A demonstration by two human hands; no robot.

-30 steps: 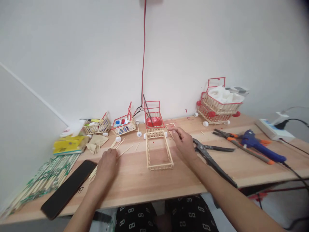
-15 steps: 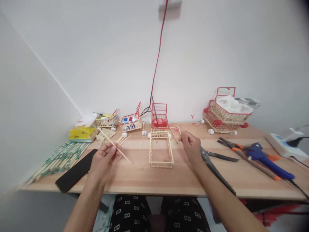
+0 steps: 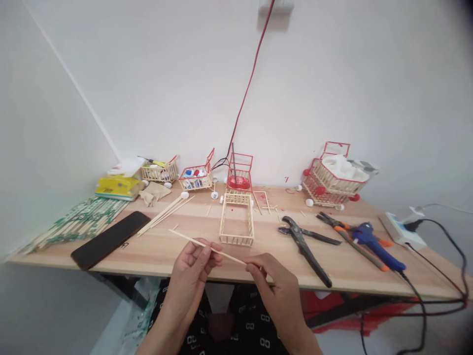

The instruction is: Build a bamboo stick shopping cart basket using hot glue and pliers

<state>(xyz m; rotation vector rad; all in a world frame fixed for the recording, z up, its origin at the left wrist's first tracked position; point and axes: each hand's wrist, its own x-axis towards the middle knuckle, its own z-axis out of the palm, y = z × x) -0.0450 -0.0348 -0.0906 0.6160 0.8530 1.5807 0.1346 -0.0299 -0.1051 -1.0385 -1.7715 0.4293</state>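
A thin wooden stick [image 3: 229, 257] slants across the front of the table, held between both hands. My left hand [image 3: 195, 266] pinches it near its middle, with one end sticking out to the left. At the stick's right end, my right hand [image 3: 271, 281] has its thumb and fingers closed on the tip. Just beyond the hands stands a small open basket frame [image 3: 236, 241] built of wooden sticks, with white wheels at its far end. Several loose sticks [image 3: 162, 215] lie to the left of it. Small stick pieces [image 3: 269, 203] lie to its right.
Black-handled cutters [image 3: 305, 246], pliers [image 3: 351, 241] and a blue glue gun [image 3: 377, 249] lie on the right by a power strip [image 3: 402, 231]. A black phone [image 3: 111, 239] and bundled sticks [image 3: 79, 222] are on the left. Small stick carts [image 3: 195, 182] line the wall.
Both hands have come together near the table's front edge. My right hand has left the small pieces beside the frame and now grips the stick's right end. The view has shifted slightly.
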